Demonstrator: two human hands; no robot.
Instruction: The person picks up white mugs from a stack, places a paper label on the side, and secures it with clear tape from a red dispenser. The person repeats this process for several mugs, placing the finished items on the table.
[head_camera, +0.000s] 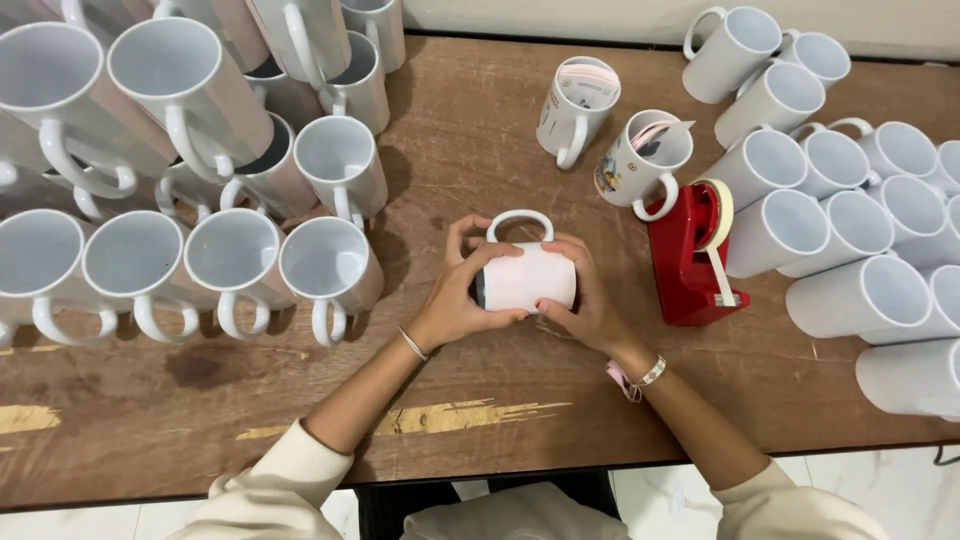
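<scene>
Both hands (525, 290) clasp a white mug (527, 275) above the scuffed brown table (470, 150).

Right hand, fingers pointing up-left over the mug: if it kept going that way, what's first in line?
Beyond the white mug it holds, the right hand would meet bare wooden table first. The standing white mugs look left of that line, though depth is unclear.

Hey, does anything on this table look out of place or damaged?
The wooden table is scuffed, with pale worn streaks near its front edge. Two mugs beside the red tape dispenser have paper inside them; the other mugs look empty. Nothing looks spilled or broken.
</scene>
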